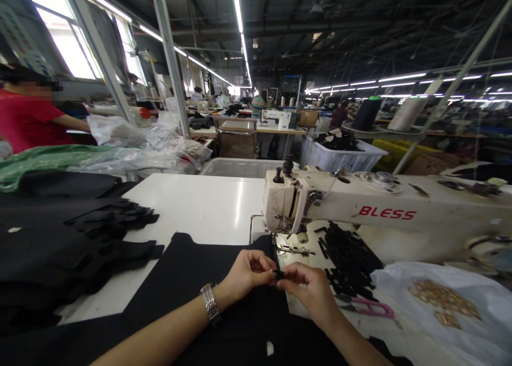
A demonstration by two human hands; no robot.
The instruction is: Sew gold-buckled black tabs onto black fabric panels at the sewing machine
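Just in front of the sewing machine's needle area, my left hand (246,275) and my right hand (312,291) meet, fingertips pinched. Between them is a small black strip (279,275), mostly covered by the fingers. Under both hands lies a large black fabric panel (208,264), its far edge close to the presser foot. The white sewing machine (344,203) stands beyond my right hand. To the right of it, a pile of short black strips (348,254) rests on the machine bed.
Pink-handled thread snips (370,307) lie right of my hand, beside a white plastic bag (432,280) holding gold-coloured metal rings (444,299). Stacked black fabric pieces (92,243) cover the table's left. A person in red (32,112) works at far left. White crates (344,155) stand behind.
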